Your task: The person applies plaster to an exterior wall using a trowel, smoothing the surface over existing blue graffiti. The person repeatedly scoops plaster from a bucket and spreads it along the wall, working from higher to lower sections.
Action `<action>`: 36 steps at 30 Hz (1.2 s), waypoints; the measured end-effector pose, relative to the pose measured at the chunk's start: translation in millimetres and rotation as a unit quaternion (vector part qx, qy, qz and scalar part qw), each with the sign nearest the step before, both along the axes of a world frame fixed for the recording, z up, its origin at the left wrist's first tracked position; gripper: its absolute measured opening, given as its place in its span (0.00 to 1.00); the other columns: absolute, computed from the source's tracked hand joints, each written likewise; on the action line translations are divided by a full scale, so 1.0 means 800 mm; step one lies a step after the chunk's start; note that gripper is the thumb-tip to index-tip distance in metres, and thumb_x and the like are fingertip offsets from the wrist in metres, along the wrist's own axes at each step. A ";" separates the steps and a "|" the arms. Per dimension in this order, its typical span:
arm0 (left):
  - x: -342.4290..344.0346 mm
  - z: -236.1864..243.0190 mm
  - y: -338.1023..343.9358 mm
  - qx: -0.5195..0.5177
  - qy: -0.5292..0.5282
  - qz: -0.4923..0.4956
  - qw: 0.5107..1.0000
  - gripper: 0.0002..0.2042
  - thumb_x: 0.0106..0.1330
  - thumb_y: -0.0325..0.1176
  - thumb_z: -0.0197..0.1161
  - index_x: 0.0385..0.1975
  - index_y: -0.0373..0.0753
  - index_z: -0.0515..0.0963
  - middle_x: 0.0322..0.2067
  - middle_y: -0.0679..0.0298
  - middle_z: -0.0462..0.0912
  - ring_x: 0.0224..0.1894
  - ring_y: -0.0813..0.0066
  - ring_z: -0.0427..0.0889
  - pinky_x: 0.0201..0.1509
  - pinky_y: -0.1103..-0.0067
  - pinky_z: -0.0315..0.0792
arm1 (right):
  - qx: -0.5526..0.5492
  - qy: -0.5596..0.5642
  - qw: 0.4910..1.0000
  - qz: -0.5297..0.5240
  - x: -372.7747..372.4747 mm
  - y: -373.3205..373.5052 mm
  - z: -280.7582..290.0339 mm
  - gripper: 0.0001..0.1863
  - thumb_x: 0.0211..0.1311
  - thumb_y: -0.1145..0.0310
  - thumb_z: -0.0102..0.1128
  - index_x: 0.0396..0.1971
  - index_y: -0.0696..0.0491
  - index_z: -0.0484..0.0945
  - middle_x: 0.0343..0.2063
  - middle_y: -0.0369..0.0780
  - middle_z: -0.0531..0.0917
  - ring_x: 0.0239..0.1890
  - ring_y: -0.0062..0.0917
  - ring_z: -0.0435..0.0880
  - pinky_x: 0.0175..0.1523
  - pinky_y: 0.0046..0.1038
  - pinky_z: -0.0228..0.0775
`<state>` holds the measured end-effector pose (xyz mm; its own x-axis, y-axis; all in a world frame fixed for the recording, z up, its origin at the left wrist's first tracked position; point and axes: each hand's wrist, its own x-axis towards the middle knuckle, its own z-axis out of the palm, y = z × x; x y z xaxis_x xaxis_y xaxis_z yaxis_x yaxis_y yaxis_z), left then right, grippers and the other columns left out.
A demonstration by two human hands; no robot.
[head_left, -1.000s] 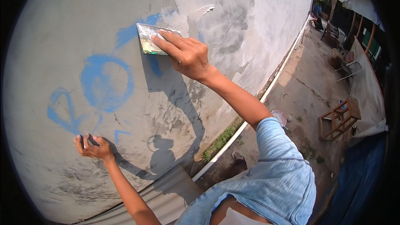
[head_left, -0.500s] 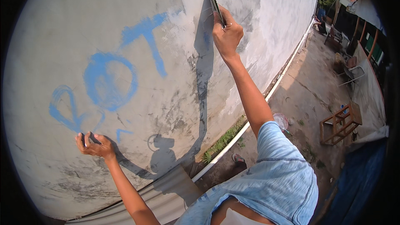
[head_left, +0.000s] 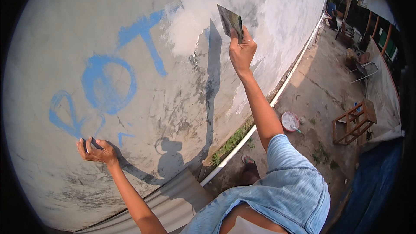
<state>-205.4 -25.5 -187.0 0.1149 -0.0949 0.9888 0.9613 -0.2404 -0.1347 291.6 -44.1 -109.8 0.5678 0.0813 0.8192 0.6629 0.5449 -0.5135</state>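
My right hand (head_left: 242, 53) pinches the lower end of a flat, dark rectangular putty scraper (head_left: 231, 22), held up near a rough grey wall (head_left: 173, 91). The scraper's blade faces me, smeared with pale residue, and its shadow falls on the wall to the left. A white patch of filler (head_left: 195, 15) covers the wall behind and left of the blade. Low on the left, my left hand (head_left: 96, 151) is by the wall below some blue painted marks (head_left: 109, 84). Its fingers are bent but apart; dark shadow lies between them, and I make out nothing held.
On the ground at right sit a pink-rimmed basin (head_left: 290, 121) of white paste and a wooden stool frame (head_left: 355, 121). A white pipe (head_left: 242, 145) runs along the wall base beside grass. Corrugated sheet (head_left: 151, 208) lies below; chairs (head_left: 364, 70) stand farther off.
My right hand has lowered slightly and turned the scraper from edge-on to flat toward me. The white patch is extended toward the blue marks. My left hand stays about where it was.
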 end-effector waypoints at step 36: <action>0.000 0.003 -0.007 -0.010 0.006 0.005 1.000 0.10 0.68 0.33 0.52 0.44 0.38 0.68 0.54 0.58 0.63 0.63 0.58 0.62 0.60 0.62 0.64 | -0.013 -0.104 0.994 0.006 -0.049 -0.003 -0.078 0.30 0.47 0.90 0.50 0.52 0.52 0.79 0.49 0.43 0.83 0.48 0.36 0.84 0.49 0.29 0.78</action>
<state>-205.2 -30.7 -184.2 0.1272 -0.0748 0.9890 0.9620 -0.2335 -0.1414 252.6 -46.1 -172.5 0.3846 0.1099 0.9165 0.7499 0.5418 -0.3796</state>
